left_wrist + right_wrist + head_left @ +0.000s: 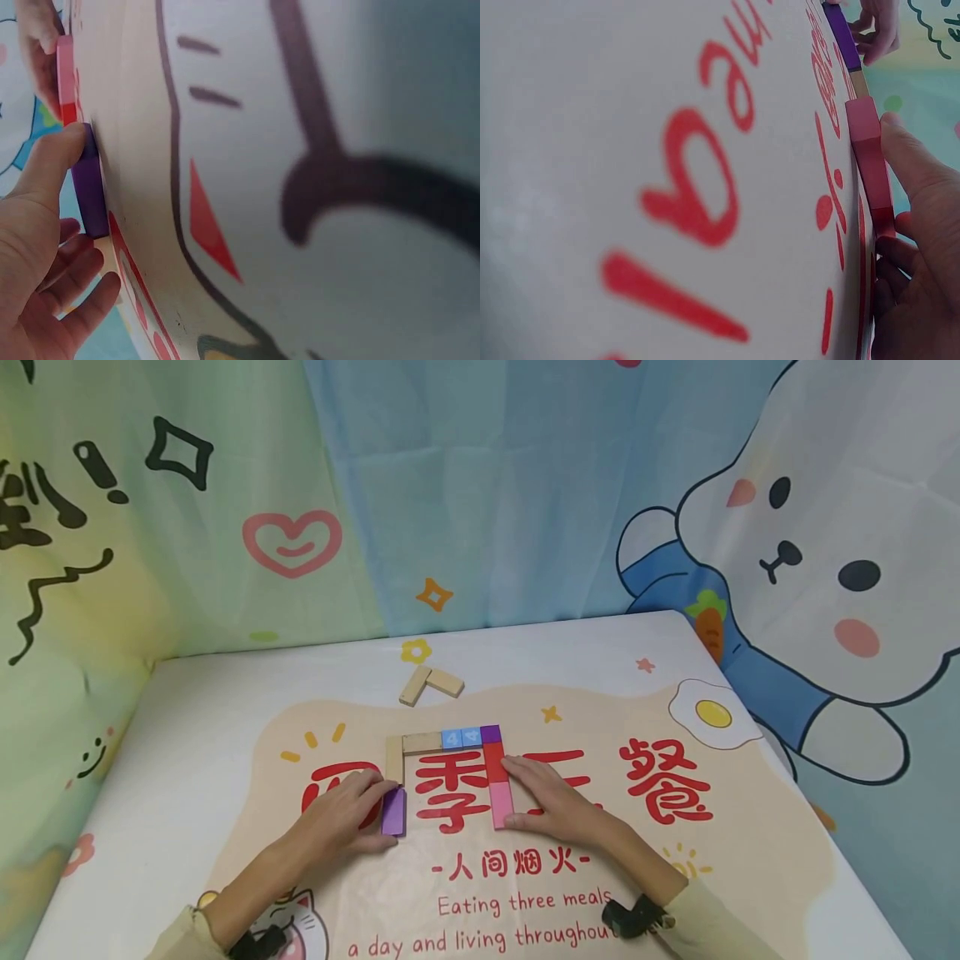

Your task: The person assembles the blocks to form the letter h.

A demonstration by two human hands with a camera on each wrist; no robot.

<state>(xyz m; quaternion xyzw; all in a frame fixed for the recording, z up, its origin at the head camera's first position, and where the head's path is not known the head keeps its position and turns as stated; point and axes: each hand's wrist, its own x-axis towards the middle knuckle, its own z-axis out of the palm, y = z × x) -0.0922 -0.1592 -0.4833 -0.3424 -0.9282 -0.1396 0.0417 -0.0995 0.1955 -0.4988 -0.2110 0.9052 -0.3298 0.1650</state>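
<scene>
On the table, flat blocks form a three-sided frame. Its left side is a plain wooden block [394, 760] with a purple block [393, 812] at the near end. My left hand [341, 810] holds the purple block, thumb at its near end and fingers along its outer side. Across the top lie a wooden block [422, 743], blue blocks [461, 738] with white figures and a dark purple block [490, 734]. Down the right side run a red block [495, 762] and a pink block [502, 805]. My right hand [558, 802] grips this side, thumb at the pink block's near end, a fingertip beside the red one.
Two loose wooden blocks [431, 685] lie behind the frame, touching at an angle. A printed cloth [750, 835] with red lettering covers the table. A patterned curtain [495, 493] hangs behind. Each wrist wears a black device [633, 916].
</scene>
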